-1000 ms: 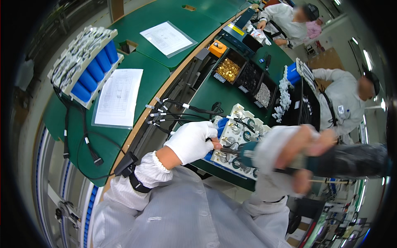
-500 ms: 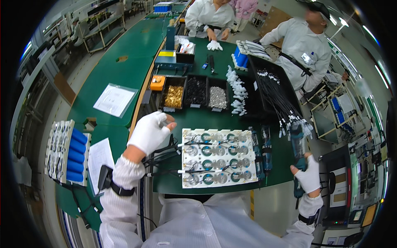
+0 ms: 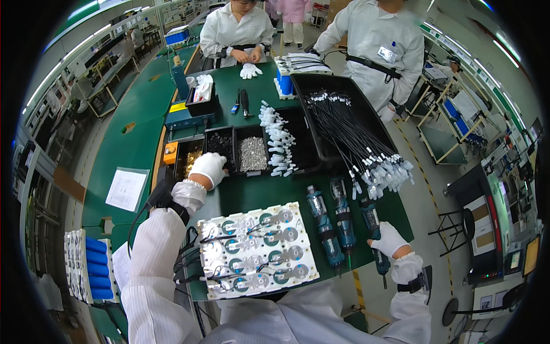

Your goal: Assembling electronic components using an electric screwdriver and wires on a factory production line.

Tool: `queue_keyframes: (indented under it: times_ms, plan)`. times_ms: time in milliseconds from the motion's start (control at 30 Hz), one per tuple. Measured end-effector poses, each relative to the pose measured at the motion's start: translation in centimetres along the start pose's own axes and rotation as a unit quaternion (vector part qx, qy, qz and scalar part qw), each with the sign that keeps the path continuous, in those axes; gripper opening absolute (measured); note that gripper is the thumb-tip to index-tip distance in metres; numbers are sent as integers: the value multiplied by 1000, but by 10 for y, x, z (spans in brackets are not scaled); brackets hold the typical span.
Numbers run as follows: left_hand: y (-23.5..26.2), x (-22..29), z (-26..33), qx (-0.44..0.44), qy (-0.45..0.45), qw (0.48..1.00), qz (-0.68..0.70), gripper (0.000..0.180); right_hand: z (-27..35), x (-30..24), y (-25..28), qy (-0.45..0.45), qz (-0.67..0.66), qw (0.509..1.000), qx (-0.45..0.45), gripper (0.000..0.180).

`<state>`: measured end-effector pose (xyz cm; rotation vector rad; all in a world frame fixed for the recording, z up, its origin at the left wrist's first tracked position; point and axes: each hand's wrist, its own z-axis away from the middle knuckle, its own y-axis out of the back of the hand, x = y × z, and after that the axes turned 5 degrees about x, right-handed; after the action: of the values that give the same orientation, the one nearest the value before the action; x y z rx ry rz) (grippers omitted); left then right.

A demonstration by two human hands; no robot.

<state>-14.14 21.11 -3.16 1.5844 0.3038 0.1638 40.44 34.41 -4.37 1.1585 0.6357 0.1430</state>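
My left hand [image 3: 208, 169], in a white glove, reaches to the front of the small parts bins, between the gold-coloured fasteners [image 3: 193, 157] and the black ones [image 3: 220, 146]. Its fingers point down and are mostly hidden, so any part in them cannot be made out. At the right table edge my right hand [image 3: 391, 239] is wrapped round a teal electric screwdriver [image 3: 370, 218], its bit pointing toward me. Between my arms lies a white battery module [image 3: 258, 251] with round metal contacts and black wires. Two more screwdrivers, one teal [image 3: 324, 223] and another [image 3: 344, 215], lie beside it.
Silver fasteners [image 3: 252, 153] fill a third bin. Right of it lie white-tipped connectors [image 3: 277, 137] and a black tray [image 3: 321, 86] of black cables. Another module with blue cells [image 3: 98, 266] stands at left. Two people in white work across the table, near a white glove [image 3: 250, 71].
My left hand has moved forward from beside the module to the bins. My right hand still grips the screwdriver, now closer to the other two. The whole view has shifted.
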Motion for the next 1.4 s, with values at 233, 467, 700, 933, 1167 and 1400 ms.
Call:
queue_keyframes:
  times_ms: [233,467,700,933,1167,1400]
  plan:
    - [-27,-6,-19,11,-16,998,64,26,-7,-79,33,-9,208,978,-30,62]
    - [-37,-29,-21,86,12,988,124,15,-58,-273,89,457,-198,865,-54,22]
    - [6,-18,-6,254,130,921,266,12,-231,-326,-54,391,145,905,85,17]
    - [64,-13,98,134,253,776,562,12,-244,-345,-92,343,280,896,-17,21]
    - [87,55,223,137,227,734,625,13,-249,-347,-96,379,237,894,12,21]
    - [80,115,253,166,312,708,612,16,-274,-336,-98,387,166,903,81,16]
